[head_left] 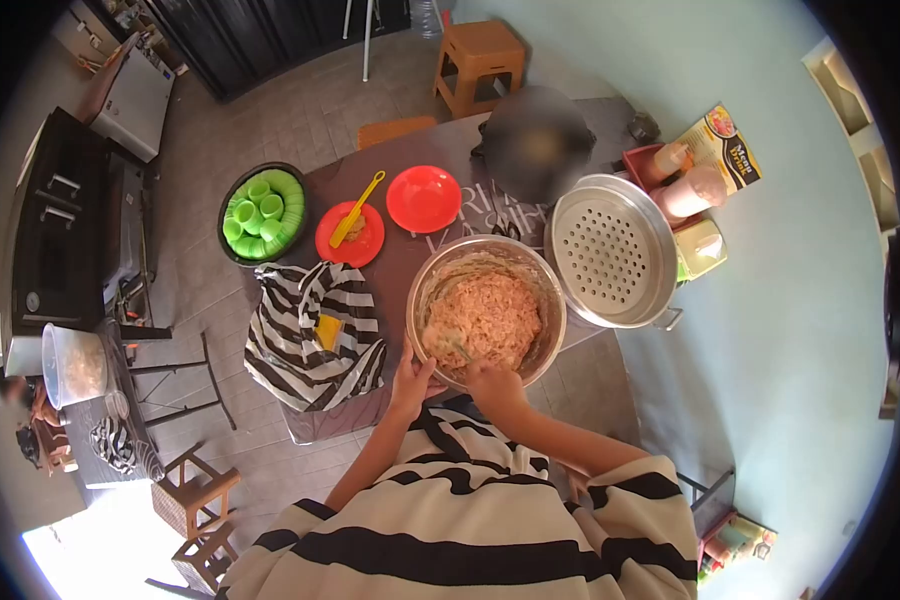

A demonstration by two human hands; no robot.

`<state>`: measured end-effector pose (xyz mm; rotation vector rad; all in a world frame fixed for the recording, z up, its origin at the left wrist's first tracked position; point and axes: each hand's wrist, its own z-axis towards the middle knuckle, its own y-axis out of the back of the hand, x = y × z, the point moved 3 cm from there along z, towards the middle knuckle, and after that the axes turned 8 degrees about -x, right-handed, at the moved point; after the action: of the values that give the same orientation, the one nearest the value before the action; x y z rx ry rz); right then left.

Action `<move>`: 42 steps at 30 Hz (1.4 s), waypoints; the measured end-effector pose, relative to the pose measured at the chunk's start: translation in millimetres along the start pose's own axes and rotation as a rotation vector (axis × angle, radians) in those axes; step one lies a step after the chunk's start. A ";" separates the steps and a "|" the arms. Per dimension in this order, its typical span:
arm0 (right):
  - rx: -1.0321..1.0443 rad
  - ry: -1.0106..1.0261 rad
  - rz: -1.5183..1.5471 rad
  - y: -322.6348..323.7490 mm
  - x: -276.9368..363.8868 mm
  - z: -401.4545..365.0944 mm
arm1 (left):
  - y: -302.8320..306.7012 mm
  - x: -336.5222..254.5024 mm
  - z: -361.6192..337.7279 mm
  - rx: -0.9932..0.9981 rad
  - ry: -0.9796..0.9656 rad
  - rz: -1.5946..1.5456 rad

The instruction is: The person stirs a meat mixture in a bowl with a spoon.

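Note:
A large metal bowl (555, 330) stands at the table's near edge, holding a pinkish, minced-looking mixture (490, 310). My left hand (411, 384) grips the bowl's near left side, with the thumb by the rim. Over the near rim, my right hand (495, 388) is closed around a mixing utensil (460, 349). Its lower end sits blurred in the mixture, so its exact kind does not show. Left of the bowl lies a black-and-white striped plastic bag (290, 345) with a yellow patch.
A perforated steamer tray (595, 250) is right of the bowl; a dark pot (537, 145) stands behind. Two red plates (425, 198) lie at the back left, one carrying a yellow spatula (358, 208). Green cups (270, 206) fill a black basin. Bottles (692, 192) line the wall.

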<state>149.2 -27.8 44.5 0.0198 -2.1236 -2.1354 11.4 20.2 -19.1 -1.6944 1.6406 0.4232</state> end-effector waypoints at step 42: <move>0.204 -0.443 0.180 -23.6 -67.2 77.3 | 3.7 -3.9 -0.6 0.011 0.049 0.015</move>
<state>206.1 55.9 16.3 -0.6551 -2.4521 -1.9477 7.1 22.9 -17.0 -1.6973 1.6892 0.3814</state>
